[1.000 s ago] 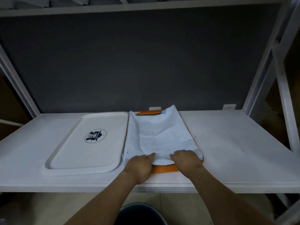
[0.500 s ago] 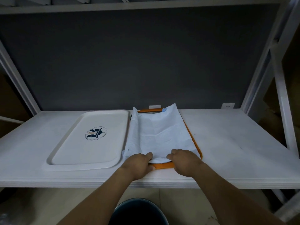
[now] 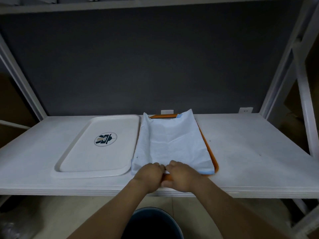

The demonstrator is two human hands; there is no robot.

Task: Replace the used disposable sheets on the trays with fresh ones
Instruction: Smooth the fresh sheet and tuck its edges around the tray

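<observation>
Because the fingers [image 3: 156,166] of the left hand [image 3: 148,175] and right hand [image 3: 182,176] are curled side by side onto the near edge of the sheet [image 3: 172,142], gripping it at one spot, a sharp pull could tear the thin paper or drag the orange tray [image 3: 210,153] beneath it off the shelf [image 3: 250,144]. Its left edge overhangs the tray and may snag. Count: two hands, one sheet, two trays (the orange one and a bare white tray [image 3: 103,159] just beside it) and one bin [image 3: 151,223] below.
</observation>
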